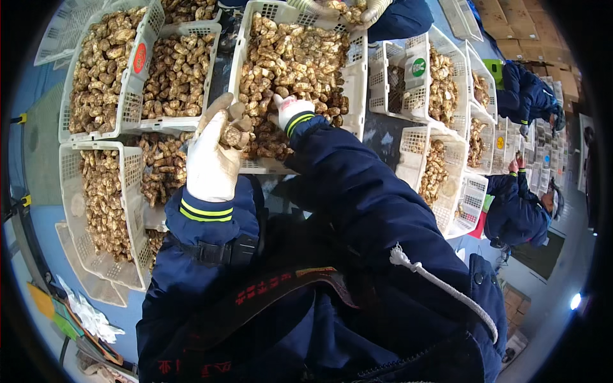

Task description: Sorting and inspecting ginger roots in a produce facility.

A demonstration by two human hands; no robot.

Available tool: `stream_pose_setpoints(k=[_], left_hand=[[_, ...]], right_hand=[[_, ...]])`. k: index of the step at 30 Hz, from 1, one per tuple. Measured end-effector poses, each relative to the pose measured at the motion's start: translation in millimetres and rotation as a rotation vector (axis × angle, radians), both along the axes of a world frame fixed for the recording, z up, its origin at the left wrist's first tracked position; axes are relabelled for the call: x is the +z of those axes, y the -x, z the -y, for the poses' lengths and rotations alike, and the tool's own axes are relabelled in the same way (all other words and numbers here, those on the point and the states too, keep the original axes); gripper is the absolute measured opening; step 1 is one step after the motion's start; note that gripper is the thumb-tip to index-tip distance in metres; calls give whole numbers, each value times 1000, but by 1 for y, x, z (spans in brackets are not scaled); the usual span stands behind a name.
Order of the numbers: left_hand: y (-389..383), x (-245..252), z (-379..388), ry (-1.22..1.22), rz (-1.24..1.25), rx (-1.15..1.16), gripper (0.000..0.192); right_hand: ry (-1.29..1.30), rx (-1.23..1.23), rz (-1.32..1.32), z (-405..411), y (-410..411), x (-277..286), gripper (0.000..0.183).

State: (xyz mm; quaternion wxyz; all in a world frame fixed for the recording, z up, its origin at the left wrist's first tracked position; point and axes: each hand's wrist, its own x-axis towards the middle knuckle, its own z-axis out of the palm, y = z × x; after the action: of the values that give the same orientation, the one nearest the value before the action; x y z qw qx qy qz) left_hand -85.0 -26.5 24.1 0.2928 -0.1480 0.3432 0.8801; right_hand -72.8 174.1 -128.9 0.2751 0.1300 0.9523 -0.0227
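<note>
My left hand (215,153), in a white glove with stained fingers, is closed round a few brown root-like tubers (233,136) at the near left edge of a large white plastic crate (355,103). More knobbly tubers (292,57) fill much of that crate. My right hand (292,107), also gloved in white, reaches over the crate with its fingers among the tubers; whether it grips one cannot be told. Both dark blue sleeves end in yellow-striped cuffs.
Crates of tubers stand at the left (122,98), below them (127,191) and at the right (424,139). Another person's gloved hands (376,9) hold tubers at the crate's far edge. Two co-workers (517,210) (527,91) are farther right, near cardboard boxes (517,24).
</note>
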Motion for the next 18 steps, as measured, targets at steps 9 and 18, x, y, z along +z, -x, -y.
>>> stream_pose_setpoints(k=[9,18], left_hand=[[-2,-7,1,71,-74,-77,35],[-4,-9,1,-2,4,-134,36]], right_hand=[[43,251,-12,-6,5,8,33],[10,167,-126,-3,7,-14,29]])
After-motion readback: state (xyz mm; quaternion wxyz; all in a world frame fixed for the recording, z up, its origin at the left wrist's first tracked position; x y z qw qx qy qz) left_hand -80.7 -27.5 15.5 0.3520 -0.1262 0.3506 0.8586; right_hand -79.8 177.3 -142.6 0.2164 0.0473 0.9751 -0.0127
